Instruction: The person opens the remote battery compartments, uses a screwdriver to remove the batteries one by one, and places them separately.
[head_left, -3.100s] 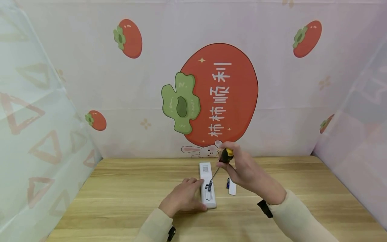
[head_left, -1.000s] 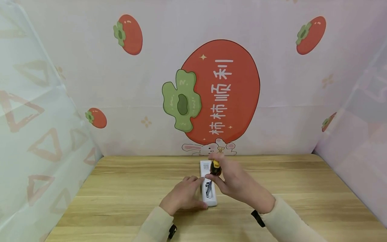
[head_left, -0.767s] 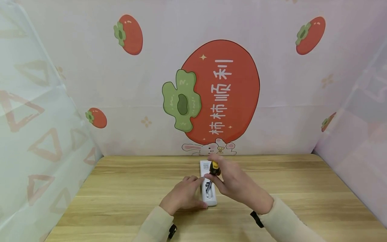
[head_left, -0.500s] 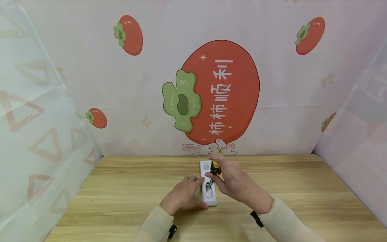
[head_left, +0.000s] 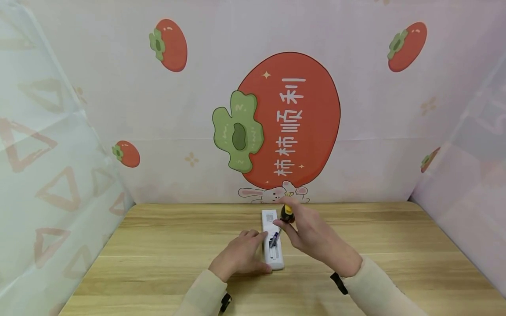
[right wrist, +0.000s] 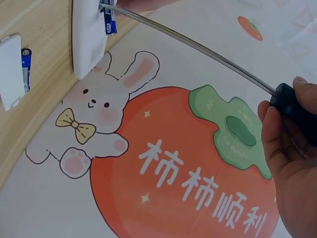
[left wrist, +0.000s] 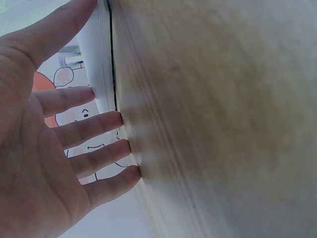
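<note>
A white remote control [head_left: 278, 262] lies back side up on the wooden table, its battery compartment uncovered. My left hand [head_left: 241, 256] rests along its left side, thumb by the near end and index fingertip at the edge; in the left wrist view the fingers are extended. My right hand [head_left: 316, 237] grips a screwdriver [head_left: 287, 213] by its black and yellow handle. The metal shaft [right wrist: 198, 47] slants down to the compartment. There a blue battery [right wrist: 110, 22] sits tilted, one end raised, with the screwdriver's tip right beside it.
A white battery cover [right wrist: 11, 72] and another blue battery [right wrist: 26, 69] lie side by side on the table, right of the remote; the right hand hides them in the head view. A printed backdrop [head_left: 197, 101] rises behind the table's far edge.
Over the last half second the right hand and screwdriver shift slightly right, and the battery's blue end shows raised from the compartment. The left hand and the remote stay put.
</note>
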The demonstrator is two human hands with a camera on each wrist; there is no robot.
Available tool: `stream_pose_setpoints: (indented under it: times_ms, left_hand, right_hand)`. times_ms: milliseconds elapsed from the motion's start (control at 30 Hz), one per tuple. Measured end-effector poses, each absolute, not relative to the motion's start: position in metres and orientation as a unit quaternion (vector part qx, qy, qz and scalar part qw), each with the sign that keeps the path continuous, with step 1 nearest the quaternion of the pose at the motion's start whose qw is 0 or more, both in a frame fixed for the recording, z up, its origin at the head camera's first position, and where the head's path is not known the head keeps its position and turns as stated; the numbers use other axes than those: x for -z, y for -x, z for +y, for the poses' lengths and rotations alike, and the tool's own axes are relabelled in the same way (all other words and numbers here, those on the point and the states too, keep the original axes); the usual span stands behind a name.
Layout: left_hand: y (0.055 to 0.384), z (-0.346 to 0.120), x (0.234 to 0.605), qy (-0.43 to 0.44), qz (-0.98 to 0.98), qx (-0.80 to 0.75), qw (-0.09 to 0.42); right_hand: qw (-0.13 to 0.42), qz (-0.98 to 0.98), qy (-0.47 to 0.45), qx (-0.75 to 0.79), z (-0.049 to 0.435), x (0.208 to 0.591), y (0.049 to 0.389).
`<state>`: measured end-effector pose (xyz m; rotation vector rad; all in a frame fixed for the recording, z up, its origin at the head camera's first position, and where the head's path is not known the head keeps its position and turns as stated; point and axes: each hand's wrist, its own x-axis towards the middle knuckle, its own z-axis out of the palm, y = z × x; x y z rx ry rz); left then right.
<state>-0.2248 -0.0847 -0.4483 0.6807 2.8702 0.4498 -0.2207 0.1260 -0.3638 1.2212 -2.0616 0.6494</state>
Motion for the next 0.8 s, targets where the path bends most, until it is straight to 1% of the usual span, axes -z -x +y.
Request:
stream_pose_setpoints:
  times_ms: [300,800]
  left_hand:
    - [0.2243,-0.0846,0.4494,-0.228,0.959,-0.150,0.077]
    - [0.2242,-0.0849,0.4478,-0.227,0.959,-0.151,0.078]
  right_hand:
    - [0.325,-0.782,-0.465,-0.259,0.1266,0.3612,0.2224]
    - [0.266,-0.782,-0.482,-0.291,0.1283,0.3564,0.2181]
